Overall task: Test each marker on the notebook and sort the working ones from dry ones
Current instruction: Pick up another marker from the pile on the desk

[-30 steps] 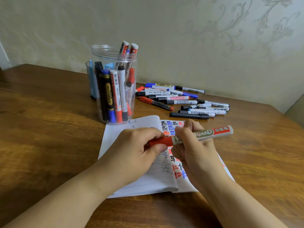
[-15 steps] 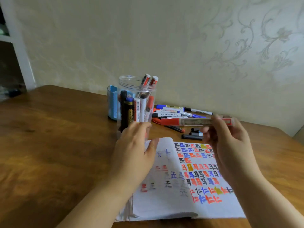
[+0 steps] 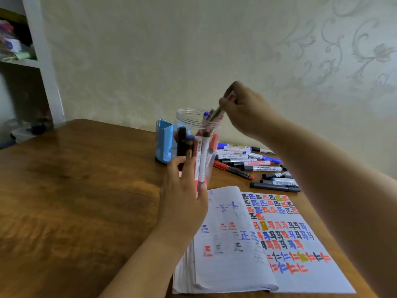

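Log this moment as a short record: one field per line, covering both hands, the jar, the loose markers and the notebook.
right hand: holds a marker tilted, its lower end at the jar mouth
left hand: fingers against the near side of the clear jar
jar contents: several markers standing upright
loose markers: lying on the table right of the jar
notebook: open, pages covered in red, blue, black and yellow test marks
blue holder: behind the jar, to its left
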`<state>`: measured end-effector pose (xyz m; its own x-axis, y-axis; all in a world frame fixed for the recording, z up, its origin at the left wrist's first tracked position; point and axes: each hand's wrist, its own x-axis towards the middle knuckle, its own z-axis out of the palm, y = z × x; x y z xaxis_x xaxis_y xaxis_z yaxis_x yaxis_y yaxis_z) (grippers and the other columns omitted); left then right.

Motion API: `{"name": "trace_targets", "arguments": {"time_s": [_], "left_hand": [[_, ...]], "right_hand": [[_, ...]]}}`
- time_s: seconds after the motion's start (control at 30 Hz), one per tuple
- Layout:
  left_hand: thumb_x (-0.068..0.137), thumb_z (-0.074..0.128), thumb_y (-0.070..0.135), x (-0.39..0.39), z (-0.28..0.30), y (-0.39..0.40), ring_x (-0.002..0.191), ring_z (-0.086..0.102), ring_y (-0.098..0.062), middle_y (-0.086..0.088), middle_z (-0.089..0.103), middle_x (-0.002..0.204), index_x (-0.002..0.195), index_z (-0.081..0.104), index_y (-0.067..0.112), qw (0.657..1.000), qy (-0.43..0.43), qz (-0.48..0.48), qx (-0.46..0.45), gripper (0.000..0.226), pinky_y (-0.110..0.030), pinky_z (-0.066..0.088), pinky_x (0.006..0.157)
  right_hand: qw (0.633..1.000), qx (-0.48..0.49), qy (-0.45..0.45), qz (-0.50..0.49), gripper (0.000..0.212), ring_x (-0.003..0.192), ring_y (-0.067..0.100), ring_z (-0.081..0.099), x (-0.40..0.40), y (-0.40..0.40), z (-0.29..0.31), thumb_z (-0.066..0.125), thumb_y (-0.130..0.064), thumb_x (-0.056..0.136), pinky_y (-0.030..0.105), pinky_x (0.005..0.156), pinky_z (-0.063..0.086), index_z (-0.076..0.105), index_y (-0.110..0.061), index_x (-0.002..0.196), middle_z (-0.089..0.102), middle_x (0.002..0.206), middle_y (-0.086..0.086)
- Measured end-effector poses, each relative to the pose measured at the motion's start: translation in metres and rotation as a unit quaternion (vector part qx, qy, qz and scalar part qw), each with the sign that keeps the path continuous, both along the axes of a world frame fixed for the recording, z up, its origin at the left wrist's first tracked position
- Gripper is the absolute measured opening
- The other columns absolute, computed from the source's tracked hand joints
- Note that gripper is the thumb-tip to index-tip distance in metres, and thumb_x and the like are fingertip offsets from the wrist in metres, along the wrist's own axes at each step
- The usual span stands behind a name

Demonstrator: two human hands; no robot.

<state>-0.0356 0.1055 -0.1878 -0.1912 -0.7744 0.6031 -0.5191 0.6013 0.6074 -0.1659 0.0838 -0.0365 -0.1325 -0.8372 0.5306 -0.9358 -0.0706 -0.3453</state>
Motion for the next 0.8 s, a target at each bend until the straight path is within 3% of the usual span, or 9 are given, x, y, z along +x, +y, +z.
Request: {"name": "trace_targets", "arguments": {"time_s": [0.13,0.23,0.3,0.4,0.47,0.53,0.63,0.8], "left_hand": [[0.089,0.056,0.022,-0.002,-0.003,0.0,0.119,0.04,-0.012,-0.002,0.03,0.132,0.129,0.042,0.017,1.0,-0.009,-0.007,-0.004,0.043,-0.022,0.049,0.087],[0.089,0.055,0.022,-0.004,-0.005,0.0,0.117,0.043,-0.012,-0.001,0.035,0.129,0.125,0.044,0.018,1.0,-0.022,-0.019,-0.009,0.037,-0.016,0.045,0.083],[0.09,0.052,0.022,-0.006,-0.006,0.001,0.118,0.043,-0.013,0.0,0.036,0.129,0.125,0.045,0.018,0.999,-0.034,-0.034,-0.003,0.036,-0.016,0.045,0.086],[0.092,0.049,0.023,-0.007,-0.008,0.002,0.122,0.041,-0.012,0.003,0.038,0.13,0.127,0.044,0.019,0.997,-0.04,-0.056,0.02,0.036,-0.02,0.043,0.093],[0.091,0.051,0.023,-0.008,-0.008,0.001,0.118,0.045,-0.013,0.003,0.043,0.128,0.127,0.046,0.018,0.996,-0.04,-0.065,0.034,0.036,-0.023,0.043,0.093],[0.089,0.053,0.021,-0.01,-0.009,0.001,0.112,0.049,-0.015,0.002,0.047,0.123,0.126,0.048,0.016,0.995,-0.049,-0.082,0.026,0.037,-0.024,0.041,0.091],[0.089,0.054,0.018,-0.014,-0.01,0.003,0.11,0.05,-0.015,0.001,0.049,0.119,0.125,0.05,0.015,0.992,-0.064,-0.104,0.023,0.036,-0.023,0.039,0.092],[0.09,0.052,0.022,-0.019,-0.012,0.004,0.102,0.047,-0.005,0.007,0.049,0.116,0.125,0.049,0.02,0.991,-0.078,-0.109,0.025,0.035,-0.015,0.035,0.085]], "right_hand": [[0.997,0.041,0.052,0.033,0.034,0.114,0.025,0.042,0.001,-0.008,-0.013,0.033,-0.029,0.101,0.024,0.083,0.028,0.053,-0.014,0.124,0.039,0.102,0.004],[0.989,0.081,0.115,0.035,0.044,0.118,0.023,0.036,-0.003,-0.008,-0.021,0.021,-0.039,0.102,0.03,0.097,0.028,0.042,-0.03,0.14,0.035,0.104,0.001],[0.981,0.108,0.156,0.031,0.048,0.115,0.021,0.035,-0.006,-0.007,-0.026,0.015,-0.045,0.101,0.033,0.096,0.029,0.031,-0.034,0.145,0.034,0.106,0.0],[0.992,0.069,0.075,0.073,0.047,0.104,0.014,0.034,-0.015,-0.004,-0.033,0.018,-0.044,0.101,0.026,0.091,0.026,0.022,-0.036,0.147,0.034,0.105,0.0],[0.997,0.001,-0.015,0.08,0.044,0.097,0.012,0.04,-0.028,0.002,-0.041,0.029,-0.037,0.102,0.023,0.087,0.029,0.032,-0.031,0.145,0.037,0.104,0.0],[0.998,-0.024,-0.051,0.025,0.035,0.09,0.013,0.047,-0.049,0.008,-0.055,0.039,-0.029,0.1,0.024,0.082,0.037,0.049,-0.022,0.133,0.043,0.102,-0.001],[0.995,0.085,0.016,-0.057,0.027,0.094,0.019,0.055,-0.083,0.016,-0.086,0.048,-0.024,0.096,0.022,0.074,0.035,0.06,-0.015,0.118,0.054,0.102,0.001],[0.972,0.215,0.054,-0.078,0.033,0.109,0.025,0.054,-0.086,0.005,-0.111,0.046,-0.023,0.098,0.031,0.085,0.044,0.054,-0.015,0.128,0.055,0.127,0.009]]}}
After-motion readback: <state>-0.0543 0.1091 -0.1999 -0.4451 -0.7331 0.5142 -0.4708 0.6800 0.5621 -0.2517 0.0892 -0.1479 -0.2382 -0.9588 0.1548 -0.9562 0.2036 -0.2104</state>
